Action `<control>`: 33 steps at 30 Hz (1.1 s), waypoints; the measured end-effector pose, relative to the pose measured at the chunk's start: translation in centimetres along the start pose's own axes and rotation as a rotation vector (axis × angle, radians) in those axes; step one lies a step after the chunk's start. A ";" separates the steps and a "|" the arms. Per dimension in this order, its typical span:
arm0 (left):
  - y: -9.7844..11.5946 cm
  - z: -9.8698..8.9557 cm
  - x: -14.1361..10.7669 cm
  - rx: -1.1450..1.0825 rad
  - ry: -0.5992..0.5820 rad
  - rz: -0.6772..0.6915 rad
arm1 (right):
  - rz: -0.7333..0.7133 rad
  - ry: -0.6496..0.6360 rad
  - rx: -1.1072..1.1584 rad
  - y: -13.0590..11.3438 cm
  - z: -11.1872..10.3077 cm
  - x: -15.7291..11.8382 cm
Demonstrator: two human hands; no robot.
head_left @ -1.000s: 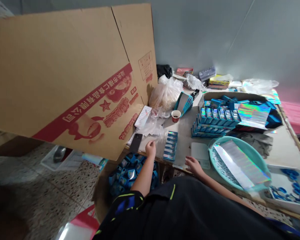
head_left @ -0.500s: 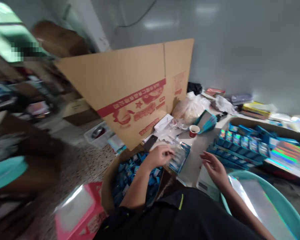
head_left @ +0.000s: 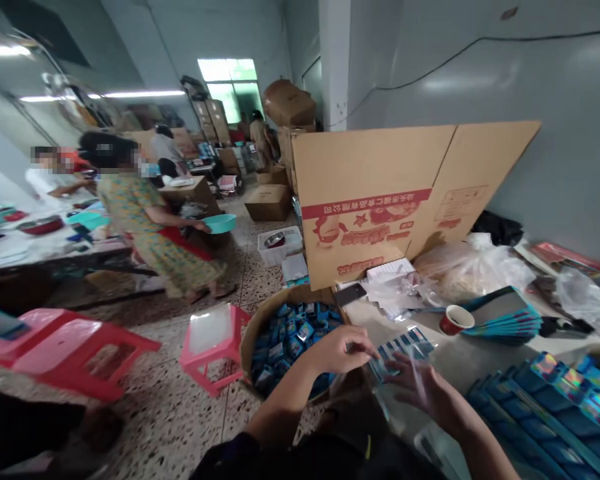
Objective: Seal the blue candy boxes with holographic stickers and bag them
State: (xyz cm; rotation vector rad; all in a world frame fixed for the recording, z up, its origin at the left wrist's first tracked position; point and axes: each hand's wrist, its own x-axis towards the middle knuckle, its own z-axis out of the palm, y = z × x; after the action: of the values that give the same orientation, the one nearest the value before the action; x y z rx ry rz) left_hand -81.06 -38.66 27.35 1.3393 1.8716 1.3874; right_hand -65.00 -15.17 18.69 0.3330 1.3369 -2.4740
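Observation:
My left hand (head_left: 347,349) is at the table's near edge with fingers curled inward; whether it grips anything is hidden. Close to its right, my right hand (head_left: 415,383) is over the table, its fingers blurred, with a clear plastic strip along them. Between and beyond the hands lies a blue-and-clear pack (head_left: 407,343) with a row of sections. Below and left of my left hand stands a round carton (head_left: 250,333) holding many small blue boxes (head_left: 293,337). Rows of blue boxes (head_left: 540,400) sit at the right.
A paper cup (head_left: 456,320), fanned blue cards (head_left: 510,317), plastic bags (head_left: 473,267) and a phone (head_left: 351,294) are on the table. Behind rises a large cardboard sheet (head_left: 370,173). Pink stools (head_left: 215,363) stand left. A person (head_left: 145,220) holds a turquoise basin (head_left: 221,223).
The view has swung left, bringing people and stools into sight. My right hand has come in close to my left hand, over the blue-and-clear pack.

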 end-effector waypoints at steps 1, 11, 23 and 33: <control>-0.1 -0.1 -0.4 0.003 0.019 -0.020 | 0.034 -0.028 0.001 0.3 0.1 -0.1; -2.0 -1.5 -0.7 0.236 0.086 -0.207 | -0.217 0.224 -0.440 -1.0 1.6 1.0; -6.2 4.6 0.6 0.249 0.220 0.121 | -0.281 0.645 0.075 2.2 5.4 5.1; -7.4 5.2 0.2 0.150 0.234 0.098 | -0.293 0.431 0.260 3.2 5.3 5.4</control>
State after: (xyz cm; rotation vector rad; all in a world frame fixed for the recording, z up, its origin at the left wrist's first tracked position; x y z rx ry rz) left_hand -80.20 -36.24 18.70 1.4080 2.1244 1.5364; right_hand -69.14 -22.13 17.20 0.8249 1.2868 -2.9516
